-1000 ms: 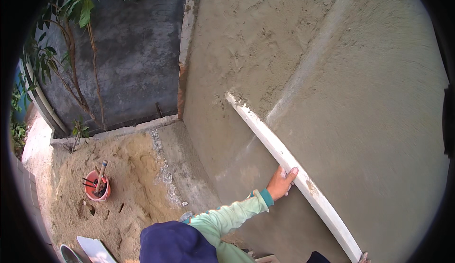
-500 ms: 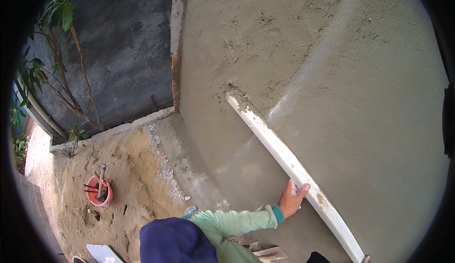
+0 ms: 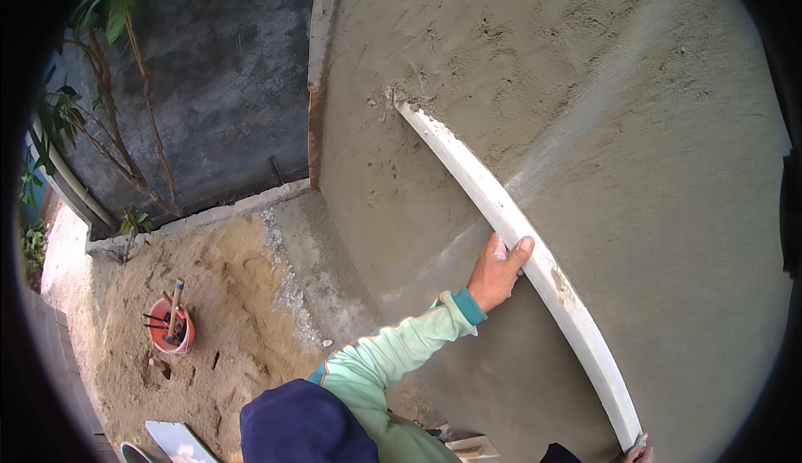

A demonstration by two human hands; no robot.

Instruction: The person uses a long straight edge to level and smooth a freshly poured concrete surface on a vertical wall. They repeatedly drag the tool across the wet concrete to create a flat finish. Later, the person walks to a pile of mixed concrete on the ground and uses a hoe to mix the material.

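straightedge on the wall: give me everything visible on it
The straightedge is a long, flat, pale white bar, smeared with grey mortar in patches. It lies diagonally against the wet rendered wall, upper end at centre-top, lower end at the bottom right. Fisheye bends it, so true straightness is unclear. The left hand grips its left edge near the middle; the right hand shows only as fingertips at the lower end. Rougher mortar sits above it, smoother below.

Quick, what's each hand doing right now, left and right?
Left hand: closed on the long white straightedge against the plastered wall.
Right hand: only fingertips show at the straightedge's lower end; grip cannot be told.
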